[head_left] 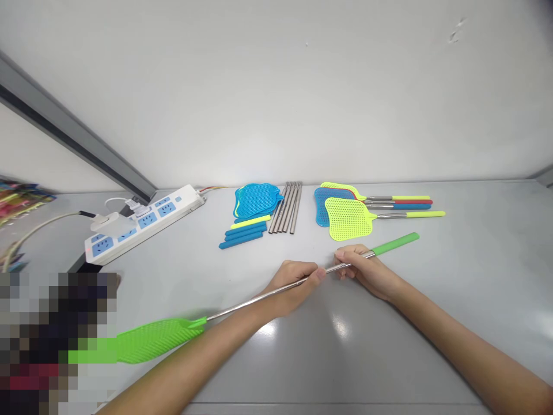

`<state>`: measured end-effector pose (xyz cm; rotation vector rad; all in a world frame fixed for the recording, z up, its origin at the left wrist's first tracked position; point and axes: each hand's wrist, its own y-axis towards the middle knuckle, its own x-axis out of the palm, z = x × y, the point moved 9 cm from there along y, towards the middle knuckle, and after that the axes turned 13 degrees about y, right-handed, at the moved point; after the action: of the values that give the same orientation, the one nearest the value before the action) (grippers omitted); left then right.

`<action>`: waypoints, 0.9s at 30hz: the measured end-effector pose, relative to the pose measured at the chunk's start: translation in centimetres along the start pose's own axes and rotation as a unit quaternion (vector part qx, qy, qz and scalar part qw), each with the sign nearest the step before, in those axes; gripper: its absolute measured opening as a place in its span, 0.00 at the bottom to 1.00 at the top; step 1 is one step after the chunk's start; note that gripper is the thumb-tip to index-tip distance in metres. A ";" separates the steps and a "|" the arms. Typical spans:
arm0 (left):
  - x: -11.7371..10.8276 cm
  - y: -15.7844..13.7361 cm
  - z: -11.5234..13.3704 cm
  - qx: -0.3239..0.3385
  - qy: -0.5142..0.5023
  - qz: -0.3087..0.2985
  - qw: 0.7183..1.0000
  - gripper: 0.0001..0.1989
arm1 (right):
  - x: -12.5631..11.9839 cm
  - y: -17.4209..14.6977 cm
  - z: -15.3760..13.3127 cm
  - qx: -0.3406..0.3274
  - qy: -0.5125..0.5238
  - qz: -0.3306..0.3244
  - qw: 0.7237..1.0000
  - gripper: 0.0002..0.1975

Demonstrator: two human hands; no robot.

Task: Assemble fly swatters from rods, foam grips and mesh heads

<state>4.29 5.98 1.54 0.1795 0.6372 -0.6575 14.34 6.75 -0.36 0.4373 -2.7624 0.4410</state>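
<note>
A green fly swatter [159,339] with a long, extended metal rod slants across the table in front of me. My left hand [298,284] pinches the rod near its middle between thumb and fingers. Close to the green grip, my right hand [362,268] is closed around the thicker end of the same rod. The mesh head points to the lower left, beyond my left forearm, and its far end is blurred out. The green handle [396,244] sticks out to the right of my right hand.
Behind my hands lie blue swatter heads [258,200], loose blue and yellow handle sleeves [246,231] and several metal rods [286,208]. Assembled swatters [351,219] lie to the right. A power strip [144,223] with plugs and cables sits left, against the wall [302,104].
</note>
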 end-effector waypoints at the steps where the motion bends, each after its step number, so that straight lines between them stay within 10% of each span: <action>1: 0.0 0.0 0.0 -0.001 -0.001 0.000 1.000 0.22 | 0.0 0.0 0.0 0.001 0.001 0.001 1.000 0.17; 27: -0.2 -0.1 0.3 0.010 -0.002 0.001 1.000 0.23 | 0.7 -0.5 0.1 0.008 0.034 0.016 0.999 0.17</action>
<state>4.22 5.91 1.89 0.1975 0.6271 -0.6616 13.87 6.04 -0.09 0.3738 -2.7050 0.4775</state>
